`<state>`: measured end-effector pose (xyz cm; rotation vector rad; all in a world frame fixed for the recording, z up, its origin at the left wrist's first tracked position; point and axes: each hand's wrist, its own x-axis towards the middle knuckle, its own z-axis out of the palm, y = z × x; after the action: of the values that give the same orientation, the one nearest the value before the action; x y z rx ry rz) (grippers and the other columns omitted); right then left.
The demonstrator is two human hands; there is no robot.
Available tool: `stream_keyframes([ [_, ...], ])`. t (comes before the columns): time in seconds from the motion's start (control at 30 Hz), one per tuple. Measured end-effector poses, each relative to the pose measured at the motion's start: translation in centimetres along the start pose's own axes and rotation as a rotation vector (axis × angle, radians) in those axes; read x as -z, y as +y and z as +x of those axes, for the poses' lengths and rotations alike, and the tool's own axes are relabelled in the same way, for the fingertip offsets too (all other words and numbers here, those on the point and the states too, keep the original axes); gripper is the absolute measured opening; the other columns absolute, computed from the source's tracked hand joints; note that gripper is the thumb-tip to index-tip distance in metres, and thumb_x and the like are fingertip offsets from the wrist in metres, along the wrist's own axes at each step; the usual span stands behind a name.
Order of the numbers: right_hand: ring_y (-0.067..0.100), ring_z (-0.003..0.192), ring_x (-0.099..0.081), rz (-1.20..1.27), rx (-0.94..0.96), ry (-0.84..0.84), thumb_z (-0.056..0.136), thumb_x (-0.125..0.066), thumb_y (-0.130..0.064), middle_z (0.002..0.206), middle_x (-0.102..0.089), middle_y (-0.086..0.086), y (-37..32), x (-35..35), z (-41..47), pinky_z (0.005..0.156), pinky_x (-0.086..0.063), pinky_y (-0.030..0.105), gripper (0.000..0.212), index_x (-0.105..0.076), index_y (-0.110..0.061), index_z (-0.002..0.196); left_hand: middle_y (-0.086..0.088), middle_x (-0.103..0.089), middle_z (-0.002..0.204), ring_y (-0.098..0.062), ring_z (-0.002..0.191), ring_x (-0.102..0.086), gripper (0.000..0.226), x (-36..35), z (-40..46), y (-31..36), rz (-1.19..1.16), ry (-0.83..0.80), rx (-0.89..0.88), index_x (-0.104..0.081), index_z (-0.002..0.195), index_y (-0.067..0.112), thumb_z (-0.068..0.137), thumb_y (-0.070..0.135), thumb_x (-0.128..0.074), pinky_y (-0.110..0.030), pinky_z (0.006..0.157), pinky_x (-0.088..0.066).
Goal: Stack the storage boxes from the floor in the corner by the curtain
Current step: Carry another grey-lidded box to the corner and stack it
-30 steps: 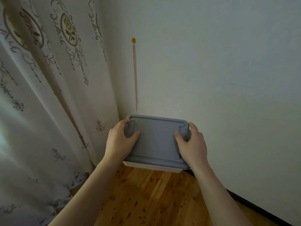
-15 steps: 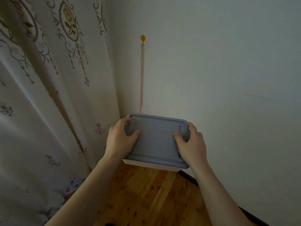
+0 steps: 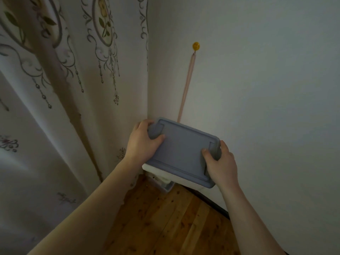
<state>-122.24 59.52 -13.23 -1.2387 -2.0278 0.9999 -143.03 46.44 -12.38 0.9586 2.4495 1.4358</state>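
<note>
A storage box (image 3: pixel 181 153) with a grey-blue lid and a white body is held in the corner, above the floor. My left hand (image 3: pixel 142 143) grips its left end with the thumb on the lid. My right hand (image 3: pixel 221 162) grips its right end the same way. Under it a part of another box (image 3: pixel 163 183) shows, standing on the floor against the curtain (image 3: pixel 73 107). How the two boxes touch is hidden by the held box.
The patterned curtain hangs on the left down to the wooden floor (image 3: pixel 165 221). A white wall (image 3: pixel 266 107) on the right has a dark skirting. A yellow hook (image 3: pixel 196 46) on the wall holds a pink strip that runs down behind the box.
The view has swung left and closer to the corner. The held box now sits tilted, right end lower, and a second box has come into sight below it.
</note>
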Motion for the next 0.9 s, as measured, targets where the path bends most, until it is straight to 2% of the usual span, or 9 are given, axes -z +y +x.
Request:
stream_keyframes([
  [0.13, 0.02, 0.093, -0.057, 0.004, -0.044, 0.015, 0.092, -0.061, -0.045, 0.109, -0.055, 0.004, -1.5, -2.6, 1.8, 0.084, -0.05, 0.036, 0.042, -0.047, -0.036, 0.13, 0.008, -0.056, 0.118, -0.009, 0.099, -0.051, 0.049, 0.7, 3.4, -1.5, -0.03, -0.054, 0.027, -0.054, 0.126, 0.027, 0.083, 0.045, -0.071, -0.02, 0.066, -0.04],
  [0.3, 0.022, 0.095, -0.06, 0.008, -0.08, 0.032, 0.091, -0.061, -0.045, 0.113, -0.057, 0.006, -1.8, -4.7, 4.8, 0.088, -0.054, 0.043, 0.043, -0.048, -0.033, 0.131, 0.003, -0.058, 0.128, -0.018, 0.112, -0.056, 0.057, -0.3, 7.3, -2.9, 0.005, -0.137, 0.024, -0.051, 0.134, 0.024, 0.084, 0.044, -0.07, -0.027, 0.08, -0.042],
  [0.47, 0.018, 0.092, -0.058, 0.02, -0.116, 0.038, 0.091, -0.061, -0.042, 0.112, -0.057, 0.003, -0.6, -7.3, 8.3, 0.088, -0.052, 0.039, 0.036, -0.047, -0.038, 0.124, 0.001, -0.053, 0.138, -0.021, 0.121, -0.052, 0.064, -2.8, 11.0, -5.0, 0.054, -0.215, 0.027, -0.047, 0.14, 0.024, 0.084, 0.042, -0.071, -0.027, 0.088, -0.041],
  [0.57, 0.018, 0.091, -0.052, -0.01, -0.141, 0.04, 0.091, -0.063, -0.041, 0.112, -0.052, 0.003, 0.6, -8.7, 10.7, 0.087, -0.047, 0.034, 0.049, -0.045, -0.032, 0.136, 0.0, -0.052, 0.14, -0.022, 0.122, -0.052, 0.065, -4.4, 13.3, -6.1, 0.108, -0.244, 0.014, -0.046, 0.14, 0.023, 0.084, 0.042, -0.072, -0.03, 0.094, -0.041],
  [0.77, 0.023, 0.093, -0.054, -0.045, -0.196, 0.009, 0.093, -0.062, -0.042, 0.119, -0.055, 0.01, 2.4, -12.1, 16.7, 0.086, -0.05, 0.039, 0.058, -0.039, -0.028, 0.144, -0.002, -0.052, 0.141, -0.024, 0.123, -0.052, 0.069, -7.8, 19.5, -8.2, 0.195, -0.316, 0.03, -0.043, 0.143, 0.023, 0.083, 0.043, -0.071, -0.034, 0.098, -0.042],
  [0.9, 0.033, 0.109, -0.058, -0.096, -0.217, -0.034, 0.093, -0.062, -0.04, 0.125, -0.054, 0.013, 3.6, -14.1, 20.4, 0.092, -0.051, 0.044, 0.065, -0.033, -0.024, 0.149, -0.003, -0.051, 0.143, -0.025, 0.125, -0.051, 0.07, -10.0, 23.3, -10.2, 0.188, -0.349, 0.067, -0.043, 0.144, 0.023, 0.083, 0.042, -0.072, -0.034, 0.097, -0.042],
])
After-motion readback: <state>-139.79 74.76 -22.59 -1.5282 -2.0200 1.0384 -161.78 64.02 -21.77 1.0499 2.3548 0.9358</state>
